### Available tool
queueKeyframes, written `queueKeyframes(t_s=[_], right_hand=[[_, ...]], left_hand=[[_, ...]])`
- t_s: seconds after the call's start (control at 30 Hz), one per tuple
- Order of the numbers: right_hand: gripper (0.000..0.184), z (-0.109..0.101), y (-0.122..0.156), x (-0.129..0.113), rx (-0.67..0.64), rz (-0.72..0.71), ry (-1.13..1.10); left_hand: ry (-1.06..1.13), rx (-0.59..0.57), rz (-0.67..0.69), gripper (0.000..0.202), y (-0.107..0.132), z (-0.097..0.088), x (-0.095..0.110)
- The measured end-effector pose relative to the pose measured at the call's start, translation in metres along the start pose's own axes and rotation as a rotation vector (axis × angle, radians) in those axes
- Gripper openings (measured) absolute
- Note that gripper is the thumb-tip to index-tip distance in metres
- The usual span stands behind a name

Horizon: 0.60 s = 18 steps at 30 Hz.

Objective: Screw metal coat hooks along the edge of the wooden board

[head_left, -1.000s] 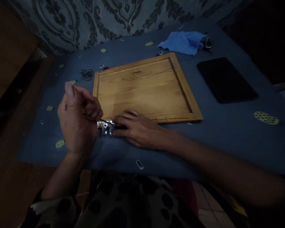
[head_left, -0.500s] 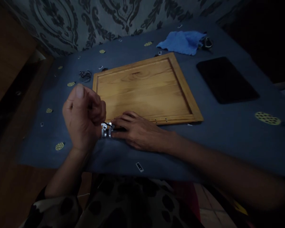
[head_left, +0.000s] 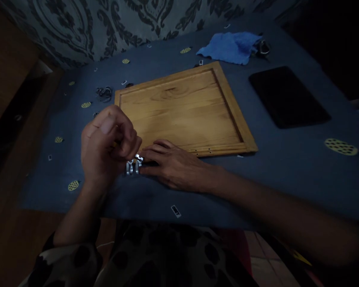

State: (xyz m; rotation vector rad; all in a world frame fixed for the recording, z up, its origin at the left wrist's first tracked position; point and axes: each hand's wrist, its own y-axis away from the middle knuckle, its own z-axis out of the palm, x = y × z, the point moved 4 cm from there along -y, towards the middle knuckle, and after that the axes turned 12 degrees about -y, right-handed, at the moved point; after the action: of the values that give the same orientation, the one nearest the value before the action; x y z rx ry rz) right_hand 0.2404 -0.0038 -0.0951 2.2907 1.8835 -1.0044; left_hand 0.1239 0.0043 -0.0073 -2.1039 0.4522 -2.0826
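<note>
A wooden panel (head_left: 179,111) with a raised frame lies on the blue cloth. At its near left edge sits a shiny metal hinge (head_left: 137,162), partly covered by my hands. My left hand (head_left: 107,143) is closed in a fist just above and left of the hinge. What it grips is hidden inside the fingers. My right hand (head_left: 179,165) lies palm down along the panel's near edge. Its fingers are stretched out, with the fingertips against the hinge and the wood. Small dark holes show in the near edge, right of my right hand.
A cluster of metal pieces (head_left: 104,93) rests beyond my left hand. A blue rag (head_left: 231,48) lies at the back, with a dark metal object (head_left: 263,48) at its right end. A black tablet-like slab (head_left: 288,96) is on the right. A patterned wall stands behind the table.
My left hand has shifted slightly right and turned over the hinge. A thin dark shaft seen between fist and hinge before is now hidden. My right hand keeps its place.
</note>
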Motion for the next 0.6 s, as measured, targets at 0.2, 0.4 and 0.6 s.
queueKeyframes(t_s=[0.2,0.4,0.6], right_hand=[[0.031,0.0,-0.001,0.0,-0.006,-0.002,-0.003],[0.033,-0.001,0.001,0.0,0.032,-0.016,-0.023],[0.031,0.0,0.001,0.0,0.029,-0.02,-0.013]], left_hand=[[-0.001,-0.084,-0.022,0.05,-0.003,0.001,0.0],[0.042,-0.304,-0.088,0.026,-0.003,-0.004,-0.005],[0.079,-0.488,-0.064,0.023,-0.004,-0.01,-0.004]])
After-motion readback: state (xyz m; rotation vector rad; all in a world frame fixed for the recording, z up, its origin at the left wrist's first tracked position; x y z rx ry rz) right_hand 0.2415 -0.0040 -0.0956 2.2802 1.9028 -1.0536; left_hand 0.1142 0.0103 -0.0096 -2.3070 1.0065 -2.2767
